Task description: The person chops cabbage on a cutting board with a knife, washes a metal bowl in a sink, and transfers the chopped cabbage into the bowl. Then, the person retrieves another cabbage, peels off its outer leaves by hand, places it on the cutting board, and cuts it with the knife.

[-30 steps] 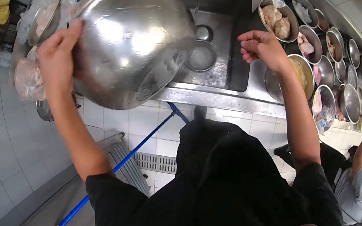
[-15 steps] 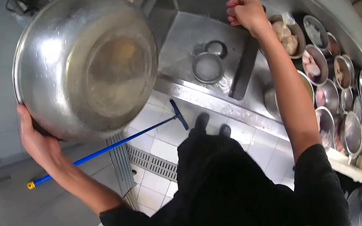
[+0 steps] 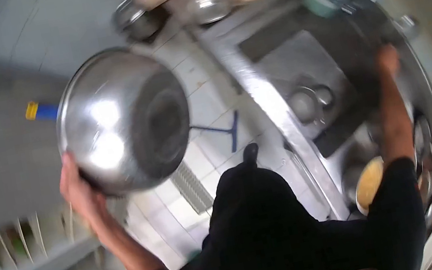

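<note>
Your left hand (image 3: 81, 188) grips a large steel bowl (image 3: 130, 121) by its rim, base partly facing you, above tiled floor (image 3: 207, 102), beside the sink (image 3: 269, 91). Right hand (image 3: 388, 61) blurred near tap side; grip unreadable.

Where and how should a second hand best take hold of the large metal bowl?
Probably by the far rim of the large metal bowl, coming from opposite the left hand, which holds the near edge; its smooth, rounded side seems to offer less grip.
</note>
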